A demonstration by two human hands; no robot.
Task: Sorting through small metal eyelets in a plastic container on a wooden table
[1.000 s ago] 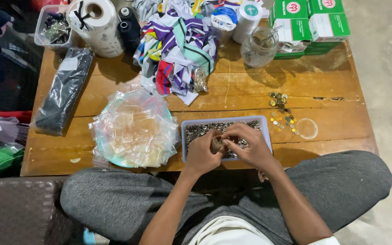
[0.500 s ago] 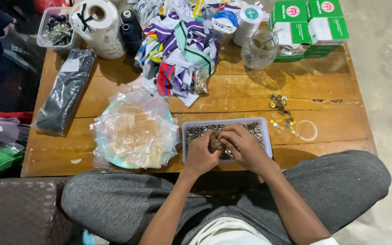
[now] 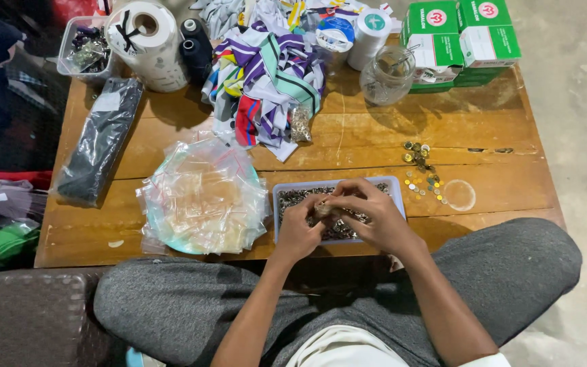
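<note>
Working over a small tray point(image 3: 397, 185) at the near edge of the wooden surface point(image 3: 497, 136), both hands meet above a heap of little metal pieces point(image 3: 293, 197). The left hand point(image 3: 298, 231) has its fingers curled narrow around a small pale piece point(image 3: 323, 208), and the right hand point(image 3: 371, 217) closes over the same piece from the other side, fingertips touching it; what exactly the piece is cannot be told. The tray sits between the person's grey-clad knees, flush with the surface's front edge.

Just left of the tray lies a stack of clear zip bags point(image 3: 202, 197) on a teal plate point(image 3: 164, 238). Further left is a long dark packet point(image 3: 100, 149). To the right of the tray, near but apart, a scatter of gold and coloured buttons point(image 3: 419, 166) lies beside a clear round lid point(image 3: 458, 195).

Along the far side stand a clear box point(image 3: 69, 41) of small parts, a large white roll point(image 3: 147, 44), two black thread cones point(image 3: 195, 47), a heap of striped ribbons point(image 3: 266, 75), a small bag of metal bits point(image 3: 300, 124), a white tape roll point(image 3: 369, 34), a glass jar point(image 3: 387, 78) and green-and-white boxes point(image 3: 460, 37).
</note>
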